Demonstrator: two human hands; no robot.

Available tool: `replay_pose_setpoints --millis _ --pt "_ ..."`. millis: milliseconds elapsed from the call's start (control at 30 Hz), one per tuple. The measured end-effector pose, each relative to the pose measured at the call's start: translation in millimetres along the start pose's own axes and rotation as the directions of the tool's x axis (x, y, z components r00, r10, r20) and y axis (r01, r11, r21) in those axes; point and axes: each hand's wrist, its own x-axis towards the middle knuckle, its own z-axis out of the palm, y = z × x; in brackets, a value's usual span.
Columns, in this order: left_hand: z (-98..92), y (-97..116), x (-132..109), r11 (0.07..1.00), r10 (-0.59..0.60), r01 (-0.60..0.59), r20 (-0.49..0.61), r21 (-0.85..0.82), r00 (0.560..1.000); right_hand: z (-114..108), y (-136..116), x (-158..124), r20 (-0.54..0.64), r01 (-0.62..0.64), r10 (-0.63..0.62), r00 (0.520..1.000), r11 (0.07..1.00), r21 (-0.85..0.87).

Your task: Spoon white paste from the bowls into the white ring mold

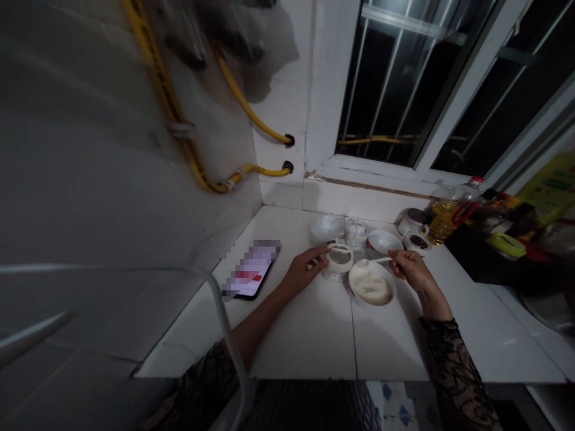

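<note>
My right hand (408, 266) is closed on the handle of a white spoon (375, 261). The spoon's head is above the rear rim of a white bowl (353, 286) that contains a pale, flour-like or fine-grained substance (372, 284). On the left, my left hand (308, 268) has its thumb and fingers against the side and rim of a small clear jar (336, 274) with a whitish collar. The jar stands upright on the counter, touching or almost touching the bowl. What is inside the jar is hard to make out in the dim light.
A phone (258, 269) lies left of my left arm. Behind the jar are a glass bowl (324, 229), a clear glass container (356, 232) and a red-rimmed white bowl (384, 241). Lidded jars (412, 222) and an oil bottle (442, 218) stand at the right. Yellow pipes (193, 158) run along the wall.
</note>
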Motion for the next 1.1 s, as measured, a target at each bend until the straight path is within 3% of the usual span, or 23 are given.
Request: replay_pose_setpoints --millis 200,333,400,500,533,600,667,767,867,1000,1100 --pt "0.3 -1.1 0.0 1.000 0.010 -0.010 -0.001 -0.008 1.000 27.2 -5.5 0.0 -0.093 0.175 -0.189 0.978 0.975 -0.140" --pt "0.1 -2.1 -0.2 1.000 0.006 -0.006 0.001 -0.012 1.000 40.0 -6.2 -5.1 -0.142 0.315 -0.382 0.913 0.882 -0.349" --pt "0.0 -2.6 -0.2 1.000 0.006 -0.006 0.001 -0.010 1.000 44.6 -5.5 -7.7 -0.062 0.426 -0.519 0.852 0.758 -0.495" --pt "0.1 -3.5 0.1 1.000 0.009 -0.009 -0.001 -0.010 1.000 48.8 -5.1 -10.3 0.172 0.574 -0.627 0.760 0.523 -0.630" --pt "0.1 -3.8 0.2 1.000 0.008 -0.008 0.001 -0.011 1.000 49.0 -5.4 -10.8 0.215 0.599 -0.638 0.740 0.478 -0.642" --pt "0.3 -4.2 0.3 1.000 0.002 -0.002 0.001 -0.009 1.000 46.2 -6.7 -11.7 0.193 0.598 -0.659 0.727 0.470 -0.649" --pt "0.5 -4.2 0.3 1.000 -0.004 0.004 -0.003 -0.007 1.000 38.2 -8.4 -12.5 0.083 0.542 -0.648 0.757 0.554 -0.632" --pt "0.6 -3.5 0.4 1.000 -0.008 0.008 -0.006 -0.007 1.000 16.7 -10.5 -13.4 -0.064 0.387 -0.498 0.865 0.742 -0.547" --pt "0.6 -3.0 0.4 1.000 -0.004 0.004 -0.002 -0.007 1.000 -8.8 -10.5 -13.6 -0.016 0.227 -0.264 0.964 0.859 -0.459" --pt "0.9 -3.8 0.1 1.000 -0.010 0.010 -0.005 -0.018 1.000 -26.6 -6.9 -12.7 0.067 0.081 -0.057 0.996 0.901 -0.426" --pt "1.2 -4.2 -0.3 1.000 -0.013 0.013 -0.005 -0.020 1.000 -19.4 -3.0 -10.2 0.117 0.049 -0.003 0.993 0.919 -0.391"
